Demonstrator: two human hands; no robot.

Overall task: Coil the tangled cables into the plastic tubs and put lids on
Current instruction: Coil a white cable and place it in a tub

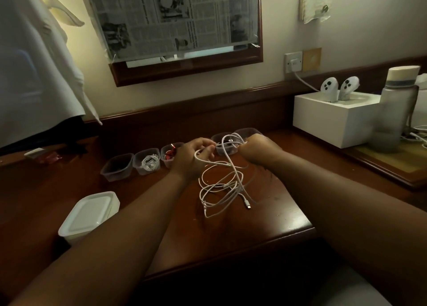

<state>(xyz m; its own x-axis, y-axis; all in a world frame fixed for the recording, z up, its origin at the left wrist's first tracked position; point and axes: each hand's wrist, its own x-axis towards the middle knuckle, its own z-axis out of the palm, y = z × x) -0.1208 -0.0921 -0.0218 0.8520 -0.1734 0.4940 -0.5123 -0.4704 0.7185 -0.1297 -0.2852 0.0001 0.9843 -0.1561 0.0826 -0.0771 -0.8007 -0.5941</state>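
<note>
Newspaper [171,16] taped over the mirror; print too small to read. Left hand [193,159] and right hand [256,152], fingers curled, each pinch the white cable [221,187] above the table [265,217]. A loop arches between the hands; the rest hangs in loose coils onto the table, plug end pointing near-right. Tubs [147,161] in a row behind (one holds white wire). Lids [90,213] stacked near-left.
</note>
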